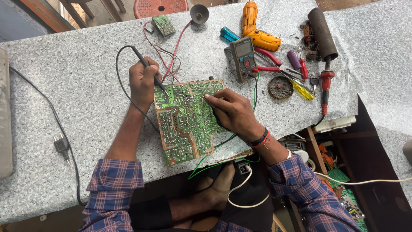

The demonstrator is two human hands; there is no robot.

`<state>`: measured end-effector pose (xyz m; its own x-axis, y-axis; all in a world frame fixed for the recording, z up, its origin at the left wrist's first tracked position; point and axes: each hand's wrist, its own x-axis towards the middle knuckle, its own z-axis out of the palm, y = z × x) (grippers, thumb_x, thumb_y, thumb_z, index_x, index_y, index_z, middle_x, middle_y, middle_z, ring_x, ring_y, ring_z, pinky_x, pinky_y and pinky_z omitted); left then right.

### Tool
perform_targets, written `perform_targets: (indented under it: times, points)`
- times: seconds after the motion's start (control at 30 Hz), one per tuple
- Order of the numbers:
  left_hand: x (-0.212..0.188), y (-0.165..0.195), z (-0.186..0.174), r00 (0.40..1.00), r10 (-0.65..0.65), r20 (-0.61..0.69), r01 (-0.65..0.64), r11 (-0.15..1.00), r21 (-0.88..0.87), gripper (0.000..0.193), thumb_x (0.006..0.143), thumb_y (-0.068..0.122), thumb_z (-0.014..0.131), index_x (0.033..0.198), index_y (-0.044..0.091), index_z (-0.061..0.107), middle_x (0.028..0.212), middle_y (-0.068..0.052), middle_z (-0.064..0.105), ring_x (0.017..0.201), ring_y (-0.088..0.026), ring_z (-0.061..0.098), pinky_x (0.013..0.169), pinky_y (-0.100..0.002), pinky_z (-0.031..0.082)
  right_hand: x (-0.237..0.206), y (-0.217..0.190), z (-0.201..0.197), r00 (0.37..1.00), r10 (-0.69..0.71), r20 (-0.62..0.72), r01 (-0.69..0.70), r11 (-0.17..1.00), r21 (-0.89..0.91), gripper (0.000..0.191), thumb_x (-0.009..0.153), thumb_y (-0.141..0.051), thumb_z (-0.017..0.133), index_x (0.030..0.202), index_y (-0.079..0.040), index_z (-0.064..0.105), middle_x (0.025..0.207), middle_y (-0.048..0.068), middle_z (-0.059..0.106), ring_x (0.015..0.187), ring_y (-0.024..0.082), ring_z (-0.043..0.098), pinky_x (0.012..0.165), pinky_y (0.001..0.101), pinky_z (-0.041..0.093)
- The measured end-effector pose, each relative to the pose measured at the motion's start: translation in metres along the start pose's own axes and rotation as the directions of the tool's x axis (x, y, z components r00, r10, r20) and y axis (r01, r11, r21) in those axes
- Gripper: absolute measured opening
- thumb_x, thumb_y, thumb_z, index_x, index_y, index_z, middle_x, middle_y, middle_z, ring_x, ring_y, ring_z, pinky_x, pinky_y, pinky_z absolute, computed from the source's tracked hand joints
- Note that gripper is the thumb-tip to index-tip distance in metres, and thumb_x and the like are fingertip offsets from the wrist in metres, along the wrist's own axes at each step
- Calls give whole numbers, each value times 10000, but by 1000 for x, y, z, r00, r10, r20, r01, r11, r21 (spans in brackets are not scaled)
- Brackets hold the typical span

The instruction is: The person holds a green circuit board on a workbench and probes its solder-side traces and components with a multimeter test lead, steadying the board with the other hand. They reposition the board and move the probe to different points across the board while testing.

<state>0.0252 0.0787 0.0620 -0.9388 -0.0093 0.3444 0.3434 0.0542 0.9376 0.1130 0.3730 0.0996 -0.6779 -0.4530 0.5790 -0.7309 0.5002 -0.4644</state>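
Observation:
A large green circuit board (185, 122) lies solder side up on the speckled grey table (81, 94). My left hand (143, 81) grips a black test probe (150, 71), its tip touching the board's upper left corner. A black lead loops away from it. My right hand (231, 112) rests on the board's right side, fingers pinched against it; what it holds, perhaps a second probe, is hidden. A grey multimeter (243, 58) stands just beyond the board.
Behind the multimeter lie an orange drill (256, 30), red-handled pliers (270, 62), screwdrivers (300, 88), a round tin (280, 87) and a dark cylinder (322, 32). A small green board (163, 25) with red wires sits at the back. A plug (61, 144) lies left.

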Motion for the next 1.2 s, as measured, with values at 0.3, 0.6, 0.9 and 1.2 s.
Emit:
perform_targets:
  times: [0.3, 0.6, 0.9, 1.2]
  points:
    - [0, 1, 1, 1000, -3, -3, 3, 1000, 1, 218, 992, 170, 523, 813, 54, 566, 653, -15, 559, 565, -67, 474, 512, -255, 378, 0, -1, -1, 1000, 5, -4, -5, 1000, 2, 384, 897, -22, 705, 1266, -128, 713, 1050, 87, 687, 817, 234, 699, 700, 350, 562]
    - [1, 1, 2, 1000, 2, 2, -2, 1000, -25, 202, 990, 152, 523, 823, 50, 571, 655, -17, 560, 567, -70, 489, 513, -256, 393, 0, -2, -3, 1000, 3, -10, -3, 1000, 2, 371, 899, -27, 708, 1258, -123, 713, 1053, 91, 690, 827, 240, 701, 711, 351, 565]
    - [1, 1, 1, 1000, -1, 7, 1, 1000, -26, 202, 994, 146, 522, 824, 50, 572, 658, -15, 567, 573, -67, 490, 521, -254, 392, 1, -2, -2, 1000, 7, -4, -7, 1000, 2, 375, 896, -27, 708, 1259, -124, 713, 1053, 93, 691, 825, 242, 702, 709, 351, 566]
    - [1, 0, 0, 1000, 5, 9, -4, 1000, -25, 210, 1001, 148, 522, 822, 51, 575, 670, -14, 568, 587, -67, 492, 533, -255, 390, 1, -2, 1, 1000, 1, -8, -1, 1000, -4, 381, 888, -22, 705, 1256, -122, 716, 1049, 91, 688, 821, 245, 699, 707, 355, 564]
